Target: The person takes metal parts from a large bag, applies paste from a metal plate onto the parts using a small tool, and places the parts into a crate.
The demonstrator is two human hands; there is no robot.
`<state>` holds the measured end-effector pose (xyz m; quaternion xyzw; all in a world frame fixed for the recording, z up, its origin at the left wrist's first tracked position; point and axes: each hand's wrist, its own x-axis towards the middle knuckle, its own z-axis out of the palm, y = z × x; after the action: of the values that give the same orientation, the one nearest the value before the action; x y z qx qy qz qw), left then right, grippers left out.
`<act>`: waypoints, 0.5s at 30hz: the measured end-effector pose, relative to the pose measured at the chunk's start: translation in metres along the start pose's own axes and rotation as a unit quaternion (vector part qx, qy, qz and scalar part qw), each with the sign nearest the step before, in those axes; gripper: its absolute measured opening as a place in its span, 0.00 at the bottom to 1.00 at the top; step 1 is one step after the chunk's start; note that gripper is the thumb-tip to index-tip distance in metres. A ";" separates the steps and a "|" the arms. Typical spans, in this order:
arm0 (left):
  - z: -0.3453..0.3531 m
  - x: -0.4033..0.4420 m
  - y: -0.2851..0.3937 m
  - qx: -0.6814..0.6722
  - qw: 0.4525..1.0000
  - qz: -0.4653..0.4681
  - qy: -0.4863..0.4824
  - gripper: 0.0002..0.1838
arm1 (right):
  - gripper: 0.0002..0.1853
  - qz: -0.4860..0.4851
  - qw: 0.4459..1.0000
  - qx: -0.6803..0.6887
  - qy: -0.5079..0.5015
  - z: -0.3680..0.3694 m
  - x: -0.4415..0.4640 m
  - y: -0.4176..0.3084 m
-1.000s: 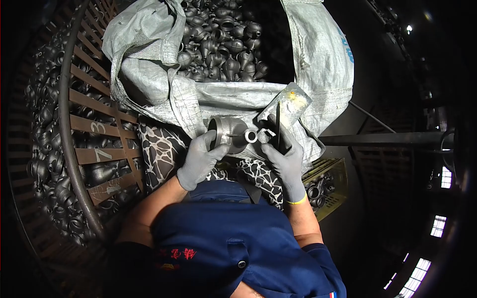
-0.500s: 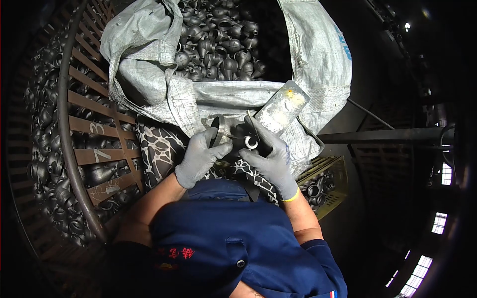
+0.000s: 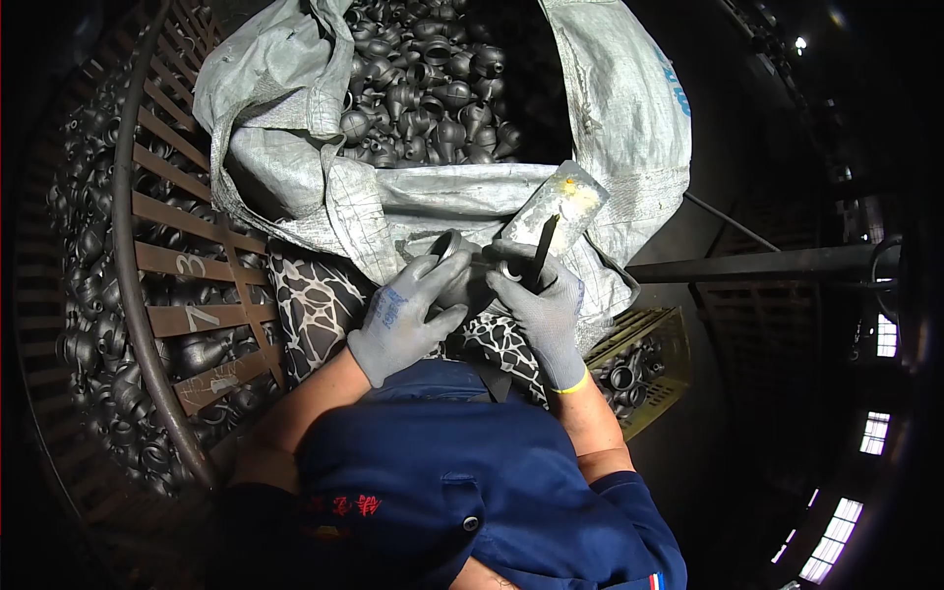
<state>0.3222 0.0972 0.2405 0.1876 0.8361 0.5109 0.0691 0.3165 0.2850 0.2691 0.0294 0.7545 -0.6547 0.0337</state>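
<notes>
Both my hands wear grey gloves and meet above my lap. My left hand (image 3: 408, 317) is wrapped round a dark metal fitting (image 3: 462, 285), whose wide round opening points up and away from me. My right hand (image 3: 544, 320) grips a dark, narrow tool (image 3: 546, 246) that stands up past the fingers, with its fingertips at the fitting's small ringed end. The fitting's lower side is hidden in shadow. Just beyond my right hand a flat metal plate (image 3: 562, 205) with yellowish marks lies on the edge of the white sack.
A large white woven sack (image 3: 629, 108) in front holds many dark fittings (image 3: 433, 93). At left a rusty barred cage (image 3: 187, 261) holds more. A yellow-green crate (image 3: 669, 379) with fittings stands at right, below a horizontal metal bar (image 3: 767, 275).
My left hand has turned and closed further over the fitting, which is tilted differently. My right hand moved in to the fitting, then slightly away; the dark tool now shows upright in it.
</notes>
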 end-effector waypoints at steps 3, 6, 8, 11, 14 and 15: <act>0.004 0.001 -0.005 -0.001 0.998 0.042 0.039 0.31 | 0.18 0.009 1.000 -0.022 0.010 -0.001 0.000 0.001; 0.006 -0.006 -0.011 -0.107 0.988 0.051 0.099 0.20 | 0.17 0.038 0.999 0.008 0.032 -0.004 0.000 -0.007; 0.009 -0.016 -0.018 -0.290 0.943 -0.035 0.156 0.10 | 0.17 0.026 0.998 0.025 0.057 -0.007 0.002 -0.003; 0.013 -0.010 -0.036 -0.512 0.819 -0.093 0.244 0.22 | 0.17 0.017 0.993 0.067 0.097 -0.008 0.004 -0.007; 0.036 -0.009 -0.057 -0.653 0.722 -0.181 0.142 0.32 | 0.17 0.001 0.989 0.089 0.121 -0.005 0.007 0.003; 0.043 -0.007 -0.056 -0.732 0.630 -0.244 0.083 0.35 | 0.17 0.000 0.989 0.090 0.118 0.000 0.006 0.002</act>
<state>0.3279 0.1072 0.1710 -0.1785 0.2045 0.9330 0.2361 0.3109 0.2856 0.2670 0.1097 0.6914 -0.7117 -0.0583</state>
